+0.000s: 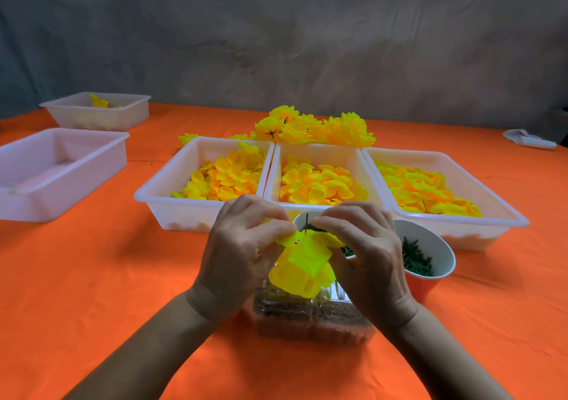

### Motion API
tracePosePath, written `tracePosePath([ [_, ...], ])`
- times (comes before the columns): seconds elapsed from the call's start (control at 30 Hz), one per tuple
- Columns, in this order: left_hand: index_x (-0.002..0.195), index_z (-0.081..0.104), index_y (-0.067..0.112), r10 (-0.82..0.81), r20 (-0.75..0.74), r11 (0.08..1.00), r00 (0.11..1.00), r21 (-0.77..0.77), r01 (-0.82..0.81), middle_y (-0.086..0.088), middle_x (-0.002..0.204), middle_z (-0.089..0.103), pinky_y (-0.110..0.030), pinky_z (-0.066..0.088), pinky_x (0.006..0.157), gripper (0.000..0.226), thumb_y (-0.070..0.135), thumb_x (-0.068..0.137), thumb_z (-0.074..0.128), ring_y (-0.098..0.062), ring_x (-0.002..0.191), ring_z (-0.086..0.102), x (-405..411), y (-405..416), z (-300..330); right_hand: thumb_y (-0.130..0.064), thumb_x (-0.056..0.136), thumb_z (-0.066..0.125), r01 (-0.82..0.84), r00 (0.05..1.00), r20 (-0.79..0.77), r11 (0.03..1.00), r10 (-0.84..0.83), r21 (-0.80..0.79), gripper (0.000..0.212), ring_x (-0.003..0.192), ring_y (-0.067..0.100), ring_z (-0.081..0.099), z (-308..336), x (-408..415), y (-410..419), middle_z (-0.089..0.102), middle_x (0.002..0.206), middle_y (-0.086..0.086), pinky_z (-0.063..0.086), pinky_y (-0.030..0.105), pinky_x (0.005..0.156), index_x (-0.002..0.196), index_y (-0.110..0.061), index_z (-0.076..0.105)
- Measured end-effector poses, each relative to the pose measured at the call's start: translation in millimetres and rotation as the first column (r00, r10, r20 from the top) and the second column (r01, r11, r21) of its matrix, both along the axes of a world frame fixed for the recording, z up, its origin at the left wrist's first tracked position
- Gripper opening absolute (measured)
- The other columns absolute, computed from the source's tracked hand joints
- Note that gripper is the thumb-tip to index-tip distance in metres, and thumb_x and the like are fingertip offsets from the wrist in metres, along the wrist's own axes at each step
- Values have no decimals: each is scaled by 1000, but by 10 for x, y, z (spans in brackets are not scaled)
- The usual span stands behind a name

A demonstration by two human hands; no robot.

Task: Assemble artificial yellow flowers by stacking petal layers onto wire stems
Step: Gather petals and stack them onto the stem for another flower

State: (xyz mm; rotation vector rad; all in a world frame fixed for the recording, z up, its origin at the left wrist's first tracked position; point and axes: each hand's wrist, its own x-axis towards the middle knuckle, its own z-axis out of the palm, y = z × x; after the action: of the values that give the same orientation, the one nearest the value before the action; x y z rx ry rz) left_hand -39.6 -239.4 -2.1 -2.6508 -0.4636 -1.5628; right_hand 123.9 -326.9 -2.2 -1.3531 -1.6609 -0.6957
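**Hands thread a soft petal layer down a thin wire stem**

Left hand point(242, 245) pinches the left edge of the half-built yellow flower point(302, 269), fingers curled onto the petal fabric. Just to its right, the right hand point(362, 245) pinches the opposite edge, fingertips meeting the left's near the dark wire stem point(306, 221), whose tip pokes up between them. The flower hangs between both hands, above a clear plastic clamshell box point(310, 316) on the orange worktop point(92, 292).

Judging by the crumpled, folded look, the petal layers are thin fabric: very light, limp, easily creased, and likely to slide on the wire. The stem looks slender and probably bends readily. A sound hold would be close to the centre hole of each layer, near the wire, rather than out at the floppy petal tips; the stem wants gripping low, under the stack.

Across the worktop, left to right: two white trays point(61, 172), the far one holding a few yellow pieces; then three white trays in a row, the left petal tray point(159, 196), the middle petal tray point(353, 159) and the right petal tray point(504, 215), all heaped with loose yellow-orange petal layers. Finished flowers point(316, 129) pile behind them. A paper cup point(430, 285) of small green parts stands beside the right hand.

No brand, label or readable writing shows anywhere.
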Motion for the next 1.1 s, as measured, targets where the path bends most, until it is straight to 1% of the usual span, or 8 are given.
tracePosePath([
  [0.17,82,74,5,3,-22,1000,1000,8,-3,-5,87,70,-42,46,70,11,12,79,66,-30,80,62,3,-43,-1,-5,74,71,-28,999,44,1000,27,9,8,84,28,64,8,-9,-15,71,87,2,45,38,74,80,-8,75],
  [0.27,82,75,5,4,-39,1000,999,23,-3,-6,87,70,-40,45,72,16,14,83,62,-31,80,62,-1,-65,10,-9,79,67,-11,997,73,1000,11,0,9,84,27,64,-15,10,-12,71,88,2,42,36,74,81,-9,76],
  [0.37,80,75,5,12,-58,999,998,52,-9,-6,87,70,-38,44,74,19,15,84,59,-31,80,63,-3,-71,11,-16,85,57,-8,995,99,1000,8,-7,20,84,26,64,-26,21,-5,70,89,2,42,35,75,81,-10,75],
  [0.5,78,75,6,15,-75,997,997,80,-9,-7,84,69,-40,45,75,21,16,85,58,-32,79,63,-3,-75,0,-19,89,52,-7,993,116,1000,9,-16,26,84,26,64,-43,26,-1,70,89,2,43,36,74,80,-11,75],
  [0.7,78,75,7,21,-95,994,995,105,-11,-6,84,70,-41,46,75,21,16,86,58,-31,77,64,-27,-79,-6,-28,99,34,-40,992,118,999,44,-35,49,84,27,65,-32,35,0,71,89,4,46,38,73,80,-11,75],
  [0.83,75,74,7,39,-135,987,990,158,-17,-6,83,70,-40,47,74,20,15,85,58,-30,77,64,-30,-81,-21,-13,87,48,-39,983,176,999,45,-36,29,82,28,66,-59,40,-7,71,87,5,48,41,73,78,-10,75],
  [1.0,77,74,8,17,-151,987,988,158,7,-6,84,69,-40,47,76,20,14,86,58,-28,82,64,-48,-61,-41,-9,83,49,-28,980,198,999,34,-36,28,81,28,67,-51,44,-12,71,87,5,48,40,72,77,-11,76],
  [1.1,80,74,8,-33,-187,994,982,101,52,-5,88,69,-40,47,81,16,9,80,58,-26,88,60,-64,-55,-32,-11,86,46,-35,981,189,999,42,-40,31,81,28,67,-56,52,-16,71,87,6,49,41,72,78,-11,76],
])
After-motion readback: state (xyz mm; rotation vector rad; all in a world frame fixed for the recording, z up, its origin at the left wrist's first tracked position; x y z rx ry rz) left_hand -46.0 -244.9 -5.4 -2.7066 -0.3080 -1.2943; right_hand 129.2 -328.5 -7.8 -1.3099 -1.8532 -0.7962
